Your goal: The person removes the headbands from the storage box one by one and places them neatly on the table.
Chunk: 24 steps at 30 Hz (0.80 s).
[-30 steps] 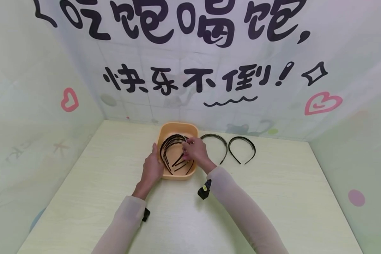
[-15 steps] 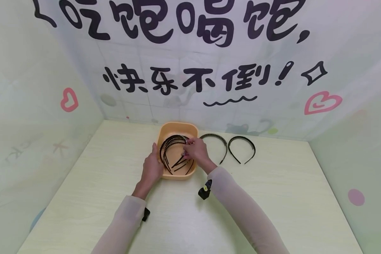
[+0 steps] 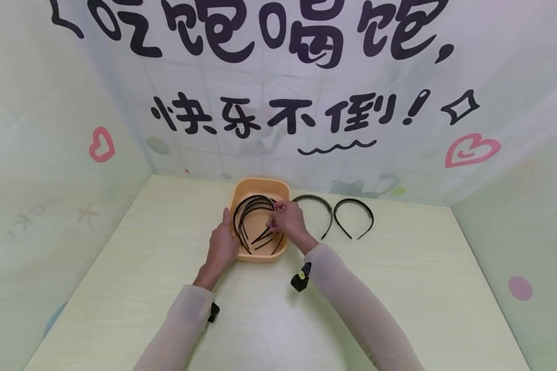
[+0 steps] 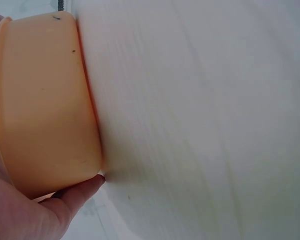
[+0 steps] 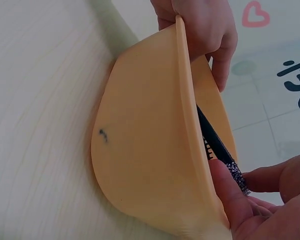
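Observation:
An orange plastic storage bin [image 3: 260,259] stands at the back middle of the table, with several black toothed headbands [image 3: 256,198] lying inside. My left hand [image 3: 223,242] grips the bin's left wall; in the right wrist view, part of this hand [image 5: 207,27] hangs over the rim. Inside the bin's right side, my right hand [image 3: 289,218] pinches one black headband. Seen from the right wrist, thumb and finger hold that headband [image 5: 236,174] at a glittery section. The rest of it is partly hidden by the bin wall.
To the right of the bin, two black toothed headbands lie on the pale table: a near one [image 3: 312,197] partly behind my right hand, and a smaller one [image 3: 353,201]. A printed wall sheet [image 3: 269,154] rises behind the table's back edge.
Hardly anything differs. My right hand has shifted very slightly to the right within the bin; the left hand, the bin and the headbands on the table stay put.

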Available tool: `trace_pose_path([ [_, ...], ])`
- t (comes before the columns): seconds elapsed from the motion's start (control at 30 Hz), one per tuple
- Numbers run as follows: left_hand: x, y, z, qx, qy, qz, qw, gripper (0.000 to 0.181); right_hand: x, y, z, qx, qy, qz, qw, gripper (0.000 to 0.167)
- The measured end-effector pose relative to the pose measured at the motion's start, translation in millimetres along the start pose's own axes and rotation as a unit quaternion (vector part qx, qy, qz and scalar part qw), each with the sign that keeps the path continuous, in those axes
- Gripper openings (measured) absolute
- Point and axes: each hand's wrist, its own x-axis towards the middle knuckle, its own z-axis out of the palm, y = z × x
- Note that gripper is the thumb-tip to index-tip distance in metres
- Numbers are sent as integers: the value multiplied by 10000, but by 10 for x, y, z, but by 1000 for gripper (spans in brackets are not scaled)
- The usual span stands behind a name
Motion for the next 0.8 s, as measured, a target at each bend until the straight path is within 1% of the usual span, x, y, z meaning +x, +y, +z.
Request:
trace_pose_path([
  [0.17,5,1,5,27,19,27,10000,80,3,0,-31,171,-28,35,9998,37],
  [0.5,10,17,-1,-47,8,-81,10000,80,-7,10,-126,509,-188,70,9985,43],
  [0.8,5,14,-6,-28,-11,-96,9999,79,-40,43,-252,837,-132,132,9963,43],
])
